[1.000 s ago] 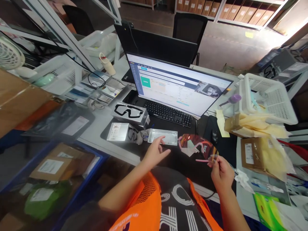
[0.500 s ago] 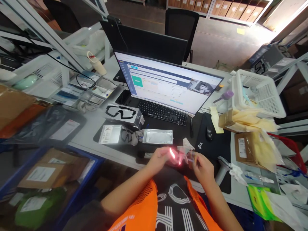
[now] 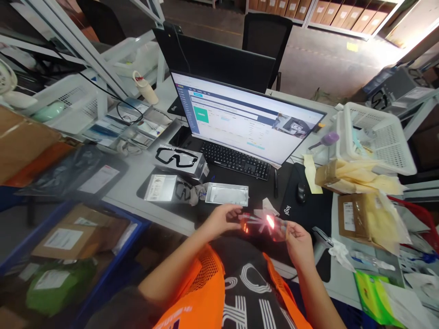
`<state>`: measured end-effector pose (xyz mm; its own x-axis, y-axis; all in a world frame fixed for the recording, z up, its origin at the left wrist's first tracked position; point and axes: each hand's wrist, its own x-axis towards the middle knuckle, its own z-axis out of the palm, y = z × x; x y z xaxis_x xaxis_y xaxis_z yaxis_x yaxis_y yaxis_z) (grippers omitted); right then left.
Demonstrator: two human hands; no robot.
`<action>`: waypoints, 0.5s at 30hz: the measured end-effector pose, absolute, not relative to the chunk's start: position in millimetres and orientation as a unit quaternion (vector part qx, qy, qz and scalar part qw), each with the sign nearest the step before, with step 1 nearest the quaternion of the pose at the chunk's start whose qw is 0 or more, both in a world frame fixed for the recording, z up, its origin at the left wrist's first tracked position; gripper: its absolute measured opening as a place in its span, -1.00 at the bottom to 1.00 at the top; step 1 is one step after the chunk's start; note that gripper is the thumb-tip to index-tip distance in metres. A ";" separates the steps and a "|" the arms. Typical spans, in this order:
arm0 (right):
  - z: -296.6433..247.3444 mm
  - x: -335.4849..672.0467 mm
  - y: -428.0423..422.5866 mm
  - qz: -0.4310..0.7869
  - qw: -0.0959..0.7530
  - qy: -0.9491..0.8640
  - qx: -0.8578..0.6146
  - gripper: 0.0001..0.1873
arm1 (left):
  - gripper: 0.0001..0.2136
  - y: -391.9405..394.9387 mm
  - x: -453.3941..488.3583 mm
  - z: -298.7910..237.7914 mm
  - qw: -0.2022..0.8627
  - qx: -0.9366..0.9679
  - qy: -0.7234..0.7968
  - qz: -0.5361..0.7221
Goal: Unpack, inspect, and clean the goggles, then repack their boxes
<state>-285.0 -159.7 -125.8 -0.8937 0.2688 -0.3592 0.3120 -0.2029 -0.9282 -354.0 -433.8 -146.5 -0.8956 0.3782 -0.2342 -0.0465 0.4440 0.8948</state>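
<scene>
Both my hands hold a pair of red mirrored sunglasses [image 3: 264, 225] with pink arms just above the desk's near edge. My left hand [image 3: 221, 218] pinches the left end and my right hand [image 3: 299, 239] grips the right end. Light glares off the lens. Just beyond the glasses lie a shallow silver tray [image 3: 227, 194] and a scrap of white paper [image 3: 270, 206]. Further left sit a grey box printed with black goggles [image 3: 178, 161] and a flat silver lid [image 3: 160, 188] beside a grey pouch [image 3: 188, 192].
A monitor [image 3: 245, 122] and black keyboard [image 3: 235, 160] stand behind. A mouse [image 3: 301, 193] rests on a black pad. White baskets [image 3: 375, 137] and padded envelopes [image 3: 363, 210] crowd the right. A handheld scanner [image 3: 319, 242] lies near my right hand. Blue crates of parcels [image 3: 73, 235] stand left.
My right hand lifted the sunglasses off the mouse pad and brought them in front of me. My left hand left the silver tray and took hold of the glasses' other end.
</scene>
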 end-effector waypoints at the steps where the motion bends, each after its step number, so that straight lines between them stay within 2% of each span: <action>1: -128.8 -284.3 -154.1 -0.740 0.008 0.629 0.238 -0.63 | -0.53 -438.8 -361.1 -149.2 0.208 0.093 0.838 0.496; 4: -135.3 -282.6 -138.5 -0.713 -0.029 0.651 0.259 -0.62 | -0.75 -444.6 -387.0 -156.4 0.201 0.053 0.888 0.410; 8: -132.7 -283.4 -130.8 -0.657 -0.079 0.696 0.280 -0.60 | -0.84 -417.6 -422.3 -166.9 0.235 0.025 0.927 0.291; 12: -125.9 -278.9 -132.9 -0.597 -0.072 0.737 0.309 -0.49 | -0.73 -376.3 -448.7 -173.4 0.299 -0.023 0.934 0.192; 15: -129.7 -266.7 -127.5 -0.551 -0.060 0.766 0.326 -0.44 | -0.68 -361.7 -458.2 -173.9 0.324 -0.052 0.930 0.164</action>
<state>-266.7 -127.5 -129.7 -0.7804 0.5657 -0.2665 0.4326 0.1807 -0.8833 -458.2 -361.7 -173.9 -0.7847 0.0104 -0.6198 -0.2021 0.9409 0.2716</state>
